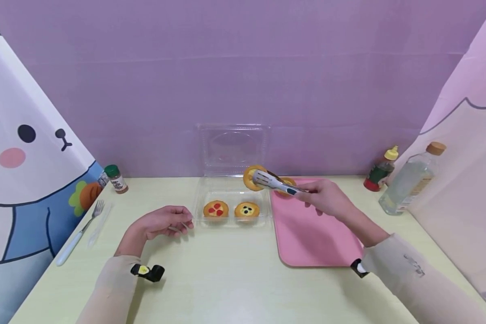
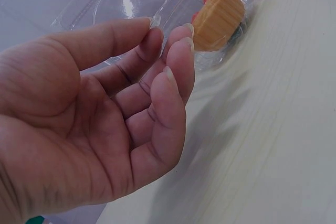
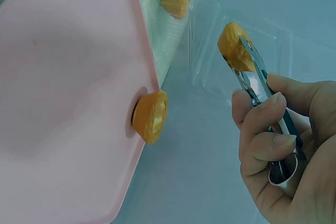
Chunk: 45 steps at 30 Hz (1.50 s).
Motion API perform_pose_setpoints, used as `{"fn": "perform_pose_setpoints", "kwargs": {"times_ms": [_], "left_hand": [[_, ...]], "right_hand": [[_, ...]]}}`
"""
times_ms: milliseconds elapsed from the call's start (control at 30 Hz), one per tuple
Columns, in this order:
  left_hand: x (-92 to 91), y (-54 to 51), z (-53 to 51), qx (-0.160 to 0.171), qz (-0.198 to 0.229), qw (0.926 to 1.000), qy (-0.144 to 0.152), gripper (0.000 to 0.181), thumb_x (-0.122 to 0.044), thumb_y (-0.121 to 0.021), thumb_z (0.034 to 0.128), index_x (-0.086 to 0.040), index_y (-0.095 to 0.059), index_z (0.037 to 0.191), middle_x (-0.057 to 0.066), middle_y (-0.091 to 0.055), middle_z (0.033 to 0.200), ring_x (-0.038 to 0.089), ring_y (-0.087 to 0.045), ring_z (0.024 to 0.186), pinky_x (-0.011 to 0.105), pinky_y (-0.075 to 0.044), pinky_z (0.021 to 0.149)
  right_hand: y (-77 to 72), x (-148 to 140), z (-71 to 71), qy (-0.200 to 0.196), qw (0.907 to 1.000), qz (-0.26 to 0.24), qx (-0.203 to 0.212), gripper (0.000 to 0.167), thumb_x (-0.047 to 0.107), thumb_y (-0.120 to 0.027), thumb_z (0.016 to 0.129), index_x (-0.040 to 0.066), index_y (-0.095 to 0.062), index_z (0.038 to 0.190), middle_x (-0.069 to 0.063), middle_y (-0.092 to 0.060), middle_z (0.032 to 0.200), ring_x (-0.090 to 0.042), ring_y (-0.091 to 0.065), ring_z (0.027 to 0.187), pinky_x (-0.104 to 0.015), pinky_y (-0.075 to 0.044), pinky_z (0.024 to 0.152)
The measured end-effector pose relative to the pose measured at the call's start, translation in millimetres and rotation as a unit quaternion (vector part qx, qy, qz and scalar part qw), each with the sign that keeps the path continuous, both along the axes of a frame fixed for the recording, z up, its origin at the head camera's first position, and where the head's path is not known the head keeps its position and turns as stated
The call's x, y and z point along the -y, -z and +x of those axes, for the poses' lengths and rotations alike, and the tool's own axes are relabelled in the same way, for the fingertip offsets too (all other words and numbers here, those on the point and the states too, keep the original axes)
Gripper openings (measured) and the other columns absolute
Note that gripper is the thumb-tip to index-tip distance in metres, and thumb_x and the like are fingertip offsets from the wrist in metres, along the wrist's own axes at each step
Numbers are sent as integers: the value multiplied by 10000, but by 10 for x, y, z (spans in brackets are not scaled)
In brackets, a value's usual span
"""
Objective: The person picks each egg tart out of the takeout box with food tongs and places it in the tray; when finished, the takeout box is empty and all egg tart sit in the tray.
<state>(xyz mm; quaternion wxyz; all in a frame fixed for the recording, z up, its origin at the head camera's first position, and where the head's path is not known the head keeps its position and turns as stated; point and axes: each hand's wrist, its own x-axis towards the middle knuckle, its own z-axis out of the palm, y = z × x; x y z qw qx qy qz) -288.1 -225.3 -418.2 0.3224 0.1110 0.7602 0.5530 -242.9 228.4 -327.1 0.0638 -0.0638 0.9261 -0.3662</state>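
Right sleeve [image 1: 409, 274] nearest the cam, right fingers [image 3: 257, 121] gripping the tongs [image 1: 272, 181], left fingers [image 2: 167, 98] seemingly pinching the clear container [image 1: 231, 193], so I'd squeeze gently and level that tilted tart [image 1: 249, 179] near the container's back right corner.

Two tarts [image 1: 216, 209] in container [image 1: 222, 189], tray [image 1: 316, 238] right of it, bottles [image 1: 409, 182] farther right

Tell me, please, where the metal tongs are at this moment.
In the head view, the tongs are right of centre, held in the right grip; they pinch a tart near the right side of the clear container.
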Motion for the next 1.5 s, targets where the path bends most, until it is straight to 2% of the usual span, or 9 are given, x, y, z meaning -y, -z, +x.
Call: {"fn": "perform_pose_setpoints", "kwargs": {"times_ms": [300, 500, 667, 833, 1000, 1267, 1500], "left_hand": [[-14, -7, 3, -9, 64, 10000, 43, 232, -286, -592, 1013, -61, -597, 1066, 35, -685, 1013, 151, -645, 850, 294, -528, 723], [-14, -6, -4, -17, 15, 10000, 14, 226, -284, -590, 1014, -63, -598, 1062, 29, -687, 1007, 151, -643, 849, 293, -529, 724], [-13, 2, -16, 0, 5, 10000, 7, 238, -275, -585, 1016, -46, -594, 1079, 26, -688, 1006, 149, -644, 851, 295, -529, 728], [-8, 9, -22, 14, 8, 10000, -4, 267, -269, -582, 1017, -16, -584, 1102, 27, -689, 1005, 150, -647, 850, 293, -530, 726], [-8, 12, -27, -1, 31, 10000, 32, 242, -273, -583, 1017, -40, -592, 1082, 25, -688, 1004, 146, -647, 848, 291, -530, 722], [1, 12, -20, -30, -15, 10000, 57, 281, -295, -588, 1015, -28, -584, 1103, 26, -685, 1016, 154, -642, 856, 300, -513, 718], [7, 12, -20, -13, 0, 10000, 60, 250, -298, -588, 1015, -57, -593, 1081, 22, -684, 1010, 157, -645, 861, 296, -520, 721]], "right_hand": [[-96, -204, 95, 30, 9999, 114, -21, 375, 314, -667, 961, 83, -686, 1255, -94, -658, 814, -140, -503, 517, -297, -441, 481], [-113, -350, 129, 109, 9999, 91, 10, 445, 328, -659, 967, 47, -644, 1312, -93, -655, 817, -132, -502, 513, -284, -430, 469], [-111, -481, 149, 267, 9996, 100, 26, 451, 316, -664, 964, 47, -639, 1325, -73, -653, 793, -132, -513, 504, -265, -399, 444], [-83, -631, 172, 328, 9992, 122, -177, 443, 305, -672, 957, 36, -649, 1309, -5, -644, 726, -131, -516, 478, -275, -390, 425], [-56, -790, 189, 390, 9983, 334, -281, 452, 298, -656, 967, 8, -636, 1313, -49, -668, 766, -128, -521, 469, -282, -409, 425], [-30, -1002, 181, 624, 9974, 346, -36, 470, 306, -644, 975, -30, -618, 1302, -41, -652, 768, -121, -513, 472, -272, -384, 413], [53, -1164, 160, 792, 9956, 401, 289, 504, 317, -629, 982, -51, -589, 1324, -39, -655, 764, -114, -510, 489, -270, -379, 416]]}}
